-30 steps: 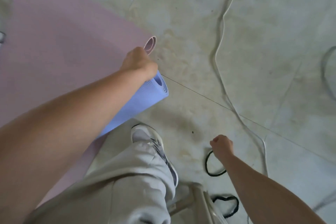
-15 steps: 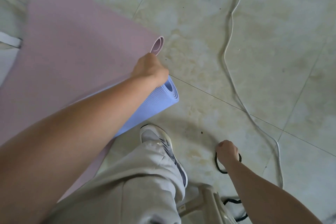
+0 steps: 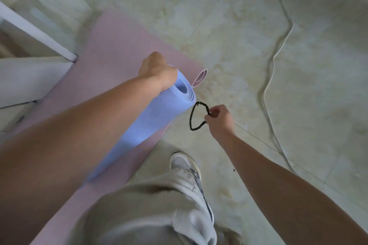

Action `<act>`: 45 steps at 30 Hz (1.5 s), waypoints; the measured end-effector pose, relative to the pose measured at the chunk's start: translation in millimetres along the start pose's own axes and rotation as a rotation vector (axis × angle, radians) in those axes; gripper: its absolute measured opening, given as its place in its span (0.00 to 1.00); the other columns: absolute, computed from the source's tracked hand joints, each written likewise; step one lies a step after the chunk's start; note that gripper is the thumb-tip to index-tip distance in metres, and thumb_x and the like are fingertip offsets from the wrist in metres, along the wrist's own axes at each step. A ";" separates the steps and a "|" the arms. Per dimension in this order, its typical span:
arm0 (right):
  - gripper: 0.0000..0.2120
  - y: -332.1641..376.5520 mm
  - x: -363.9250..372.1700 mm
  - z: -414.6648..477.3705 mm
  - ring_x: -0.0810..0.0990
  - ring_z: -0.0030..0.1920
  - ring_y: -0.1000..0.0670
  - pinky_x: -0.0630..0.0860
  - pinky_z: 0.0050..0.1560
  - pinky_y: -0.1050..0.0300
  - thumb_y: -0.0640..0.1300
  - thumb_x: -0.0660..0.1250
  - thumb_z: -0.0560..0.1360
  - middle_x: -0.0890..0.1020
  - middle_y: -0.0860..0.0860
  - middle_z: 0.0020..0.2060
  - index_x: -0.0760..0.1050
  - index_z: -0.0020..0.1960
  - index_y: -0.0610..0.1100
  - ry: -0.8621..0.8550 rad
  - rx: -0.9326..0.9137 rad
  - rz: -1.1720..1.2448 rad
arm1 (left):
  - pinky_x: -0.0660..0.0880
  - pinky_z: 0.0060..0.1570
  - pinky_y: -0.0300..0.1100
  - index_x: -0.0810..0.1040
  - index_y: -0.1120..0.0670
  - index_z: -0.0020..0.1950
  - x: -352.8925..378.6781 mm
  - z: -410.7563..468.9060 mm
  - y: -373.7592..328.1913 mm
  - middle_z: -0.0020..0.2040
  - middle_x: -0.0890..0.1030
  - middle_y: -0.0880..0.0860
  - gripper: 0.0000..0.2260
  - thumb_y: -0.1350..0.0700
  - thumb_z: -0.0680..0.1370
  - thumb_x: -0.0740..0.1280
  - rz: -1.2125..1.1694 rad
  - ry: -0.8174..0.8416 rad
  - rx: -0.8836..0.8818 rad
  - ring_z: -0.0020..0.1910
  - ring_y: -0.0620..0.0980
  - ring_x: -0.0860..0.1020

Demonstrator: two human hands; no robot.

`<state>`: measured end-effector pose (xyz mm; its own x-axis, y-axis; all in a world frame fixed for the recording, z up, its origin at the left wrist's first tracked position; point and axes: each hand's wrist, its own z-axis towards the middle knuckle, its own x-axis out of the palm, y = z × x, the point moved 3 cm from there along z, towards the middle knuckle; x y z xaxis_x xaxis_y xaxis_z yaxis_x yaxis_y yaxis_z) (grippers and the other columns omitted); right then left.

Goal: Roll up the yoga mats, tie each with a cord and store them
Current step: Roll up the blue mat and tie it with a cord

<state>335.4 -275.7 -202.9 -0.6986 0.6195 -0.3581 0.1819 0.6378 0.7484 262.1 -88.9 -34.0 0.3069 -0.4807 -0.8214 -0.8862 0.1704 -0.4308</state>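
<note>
Left hand (image 3: pixel 157 71) is curled over the upper rim of the rolled blue mat (image 3: pixel 157 119) and grips it, probably so the coil cannot spring loose. The roll slants along the left forearm. Its open end is raised and turned toward the right hand, likely to let a loop pass over it.

Right hand (image 3: pixel 219 120) pinches the black cord (image 3: pixel 200 103) between thumb and fingers. The cord hangs as an open loop on the mat side of that hand, just beside the roll's end and not touching it. Judged step: tying, with the loop about to go on.

Pink mat (image 3: pixel 119 45) lies flat on the floor (image 3: pixel 249 16) under and beyond the left hand, unrolled except for one curled corner just past the roll. A white cable (image 3: pixel 278 45) trails well beyond the right hand. A shoe (image 3: pixel 184 163) sits between the forearms.

Change: half a second earlier the right hand was low by the shoe, closing on the cord at floor level; it is now up beside the roll. The left hand has kept its grip, and the roll end is tipped higher. A second cord seen earlier is out of view.
</note>
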 end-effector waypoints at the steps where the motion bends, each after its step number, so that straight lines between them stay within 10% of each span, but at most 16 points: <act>1: 0.11 25.0 5.9 -3.0 0.79 0.44 0.49 0.71 0.36 0.60 0.37 0.69 0.72 0.81 0.52 0.44 0.74 0.52 0.47 0.008 -0.052 0.038 | 0.68 0.27 0.46 0.76 0.65 0.50 -16.3 0.9 7.5 0.56 0.78 0.63 0.09 0.63 0.72 0.66 -0.024 -0.038 -0.006 0.46 0.60 0.80; 7: 0.09 168.3 32.2 -47.8 0.83 0.41 0.47 0.80 0.53 0.44 0.39 0.69 0.68 0.84 0.52 0.38 0.77 0.43 0.52 0.090 -0.338 0.255 | 0.64 0.31 0.39 0.77 0.61 0.48 -133.8 -19.8 63.5 0.41 0.76 0.55 0.10 0.61 0.68 0.67 -0.250 -0.215 -0.042 0.36 0.53 0.71; 11: 0.11 248.5 62.5 -110.8 0.80 0.36 0.48 0.79 0.48 0.47 0.33 0.68 0.72 0.82 0.50 0.35 0.77 0.43 0.48 0.205 -0.507 0.286 | 0.64 0.34 0.41 0.75 0.57 0.36 -212.9 -64.4 115.4 0.31 0.72 0.50 0.03 0.61 0.64 0.67 -0.422 -0.366 -0.078 0.32 0.53 0.68; 15: 0.07 307.9 111.2 -188.8 0.78 0.34 0.52 0.79 0.40 0.56 0.30 0.65 0.74 0.81 0.48 0.37 0.78 0.50 0.37 0.361 -0.643 0.284 | 0.69 0.40 0.45 0.80 0.61 0.47 -280.7 -120.7 182.0 0.38 0.77 0.52 0.17 0.57 0.60 0.68 -0.609 -0.504 -0.098 0.37 0.50 0.73; 29: 0.06 397.4 216.6 -458.2 0.75 0.28 0.50 0.72 0.26 0.59 0.29 0.68 0.73 0.80 0.48 0.30 0.79 0.45 0.38 0.949 -0.808 0.310 | 0.79 0.56 0.51 0.81 0.56 0.57 -362.1 -302.7 380.7 0.51 0.83 0.57 0.18 0.65 0.68 0.73 -0.996 -0.847 -0.339 0.51 0.57 0.82; 41: 0.03 328.9 297.9 -485.9 0.81 0.42 0.54 0.79 0.46 0.57 0.45 0.72 0.76 0.82 0.54 0.40 0.78 0.47 0.48 0.739 -1.134 -0.155 | 0.79 0.52 0.51 0.80 0.48 0.41 -364.8 -330.4 405.0 0.43 0.82 0.53 0.04 0.55 0.75 0.70 -0.713 -0.818 -0.264 0.49 0.57 0.80; 45: 0.03 323.1 294.9 -490.5 0.79 0.41 0.57 0.75 0.43 0.64 0.44 0.71 0.77 0.80 0.58 0.39 0.76 0.46 0.49 0.669 -1.183 -0.100 | 0.74 0.52 0.43 0.85 0.56 0.50 -366.3 -351.2 388.8 0.44 0.84 0.49 0.27 0.39 0.83 0.55 -1.081 -0.693 -0.256 0.45 0.48 0.80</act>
<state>-151.3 -111.5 207.2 -0.9340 0.0405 -0.3549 -0.3491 -0.3134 0.8831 -316.7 -148.6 230.5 0.9458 0.2820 -0.1608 -0.0978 -0.2249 -0.9695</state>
